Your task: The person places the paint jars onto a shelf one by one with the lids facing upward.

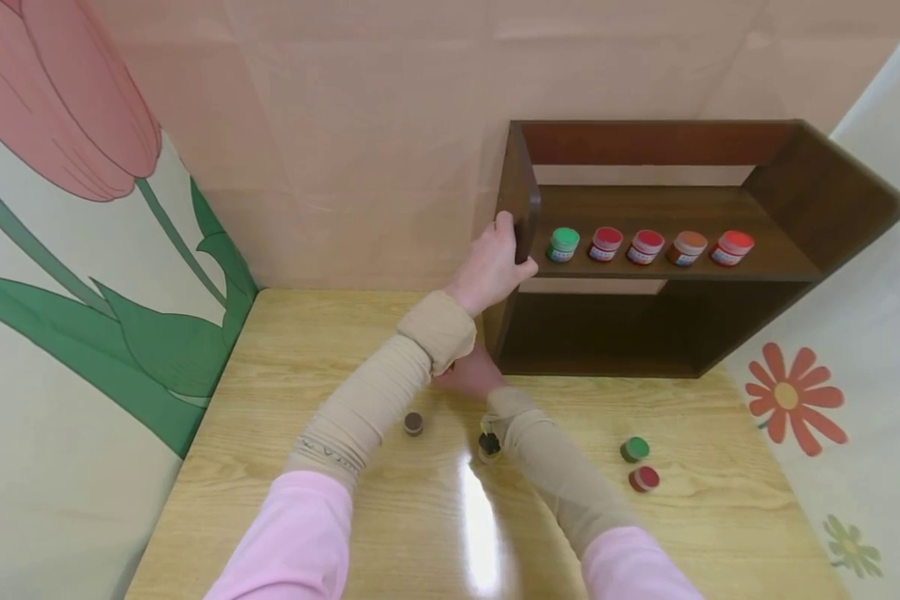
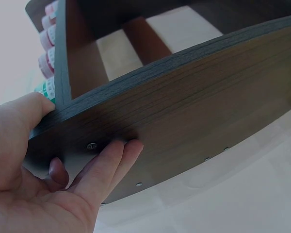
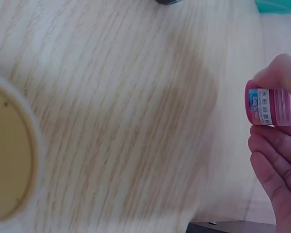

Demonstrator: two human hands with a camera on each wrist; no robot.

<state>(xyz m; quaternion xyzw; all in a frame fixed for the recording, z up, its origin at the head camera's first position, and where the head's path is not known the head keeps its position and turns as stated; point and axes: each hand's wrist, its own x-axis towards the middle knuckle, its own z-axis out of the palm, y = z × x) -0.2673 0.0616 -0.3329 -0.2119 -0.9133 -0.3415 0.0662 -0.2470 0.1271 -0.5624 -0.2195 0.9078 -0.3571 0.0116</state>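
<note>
In the head view, the left hand [image 1: 489,267] grips the left side of the brown shelf [image 1: 660,204], on which five jars [image 1: 647,247] stand in a row. In the left wrist view, its fingers touch the outer panel [image 2: 199,109]. In the right wrist view, the right hand [image 3: 281,136] pinches a pinkish-red jar [image 3: 266,107] between thumb and fingers, its other fingers loosely bent.

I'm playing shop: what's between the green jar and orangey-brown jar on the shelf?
One red-lidded jar, then a second red-lidded jar; the head view shows them.
</note>
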